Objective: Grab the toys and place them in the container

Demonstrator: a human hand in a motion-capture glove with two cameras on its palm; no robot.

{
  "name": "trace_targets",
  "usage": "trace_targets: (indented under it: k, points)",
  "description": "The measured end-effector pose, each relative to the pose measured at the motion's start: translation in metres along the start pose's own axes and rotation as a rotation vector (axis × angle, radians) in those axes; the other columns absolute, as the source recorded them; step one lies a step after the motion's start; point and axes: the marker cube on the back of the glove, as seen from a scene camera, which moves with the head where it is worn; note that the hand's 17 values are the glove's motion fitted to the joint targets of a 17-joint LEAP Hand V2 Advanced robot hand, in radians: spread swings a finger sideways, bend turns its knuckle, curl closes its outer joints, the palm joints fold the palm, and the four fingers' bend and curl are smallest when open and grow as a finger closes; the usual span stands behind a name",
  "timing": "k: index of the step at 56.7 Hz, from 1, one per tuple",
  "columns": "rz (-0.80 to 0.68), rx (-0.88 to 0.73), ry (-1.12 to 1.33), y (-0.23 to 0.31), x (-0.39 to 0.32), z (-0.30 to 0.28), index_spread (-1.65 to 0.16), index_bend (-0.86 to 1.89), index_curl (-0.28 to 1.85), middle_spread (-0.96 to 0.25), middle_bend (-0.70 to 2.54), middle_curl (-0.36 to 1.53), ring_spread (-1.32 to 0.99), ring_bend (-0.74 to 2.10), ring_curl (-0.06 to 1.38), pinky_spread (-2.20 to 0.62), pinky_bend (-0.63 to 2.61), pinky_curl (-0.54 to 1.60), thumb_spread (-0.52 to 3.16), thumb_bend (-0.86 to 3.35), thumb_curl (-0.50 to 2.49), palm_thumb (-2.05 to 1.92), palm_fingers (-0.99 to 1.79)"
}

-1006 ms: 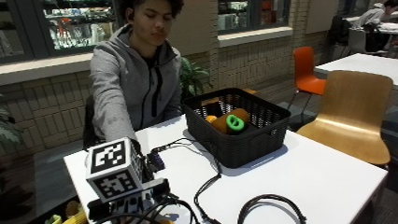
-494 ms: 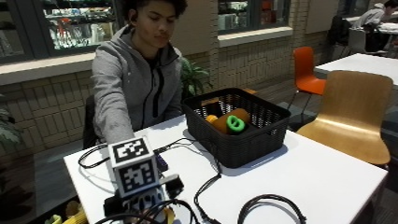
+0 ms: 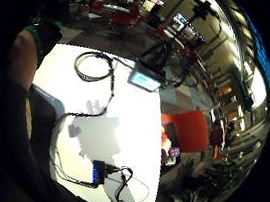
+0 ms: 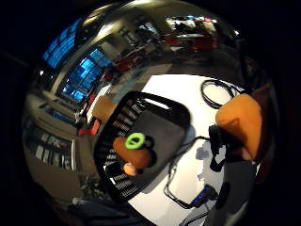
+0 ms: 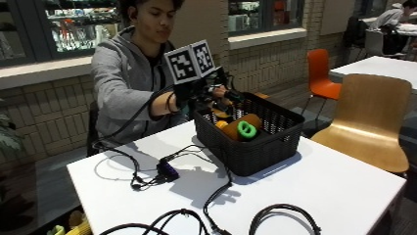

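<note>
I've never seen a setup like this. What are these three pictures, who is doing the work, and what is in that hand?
No robot here: a person at a white table works with a gloved right hand. One picture is taken from beside the table; the two round ones come from cameras on that hand's palm. On the table stands a black basket with an orange toy and a green ring inside. The hand is raised at the basket's far rim, gripping another orange toy, seen close in the thumb-side palm view.

No text, label, brand, number or sign is showing clearly enough to be read, whether on the black basket (image 5: 251, 142), on the toys lying in it, or anywhere on the white tabletop (image 5: 338, 188) around it.
</note>
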Motion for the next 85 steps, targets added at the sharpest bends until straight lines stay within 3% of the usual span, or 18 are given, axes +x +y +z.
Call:
trace_targets:
  k: [12, 19, 22, 23, 28, 34, 50, 70, 85]
  points:
    - [-0.057, -0.073, -0.008, -0.017, -0.060, 0.009, -0.09, 1.24, 0.66, -0.06, 0.34, 0.39, -0.15, 0.16, 0.13, -0.07, 0.76, 0.32, 1.40, 0.17, 0.42, 0.66, 0.10]
    - [-0.061, -0.254, -0.045, -0.015, -0.069, 0.018, -0.10, 1.21, 0.65, -0.04, 0.25, 0.39, -0.15, 0.17, 0.14, -0.07, 0.82, 0.34, 1.42, 0.14, 0.41, 0.63, 0.04]
    - [-0.059, -0.346, -0.066, -0.011, -0.072, 0.020, -0.12, 0.99, 0.60, 0.01, 0.11, 0.34, -0.11, 0.18, 0.15, -0.07, 0.93, 0.37, 1.41, 0.09, 0.38, 0.54, -0.20]
    - [-0.060, -0.364, -0.070, -0.010, -0.071, 0.020, -0.11, 0.79, 0.54, 0.02, 0.10, 0.33, -0.11, 0.21, 0.16, -0.06, 0.99, 0.38, 1.39, 0.05, 0.36, 0.48, -0.32]
    - [-0.054, -0.369, -0.069, -0.005, -0.063, 0.015, -0.12, 0.36, 0.44, 0.06, 0.09, 0.30, -0.07, 0.19, 0.18, -0.04, 1.03, 0.39, 1.33, -0.02, 0.34, 0.40, -0.40]
    - [-0.055, -0.386, -0.075, 0.008, -0.047, 0.007, -0.13, 0.21, 0.37, 0.08, 0.06, 0.25, -0.05, 0.15, 0.18, -0.03, 0.99, 0.39, 1.30, -0.03, 0.33, 0.35, -0.33]
    - [-0.013, -0.383, 0.035, 0.099, 0.029, -0.006, -0.17, 0.25, 0.41, 0.08, 0.08, 0.16, -0.05, 0.15, 0.17, -0.03, 0.91, 0.36, 1.30, -0.01, 0.32, 0.30, -0.20]
    - [0.212, -0.409, 0.009, 0.229, 0.162, 0.001, -0.19, 0.30, 0.45, 0.08, 0.08, 0.13, -0.07, 0.18, 0.18, -0.03, 0.91, 0.35, 1.36, -0.01, 0.31, 0.29, -0.14]
    - [0.336, -0.366, -0.082, 0.275, 0.207, -0.003, -0.20, 0.28, 0.46, 0.08, 0.07, 0.10, -0.07, 0.19, 0.21, -0.03, 0.93, 0.36, 1.41, 0.00, 0.31, 0.31, -0.15]
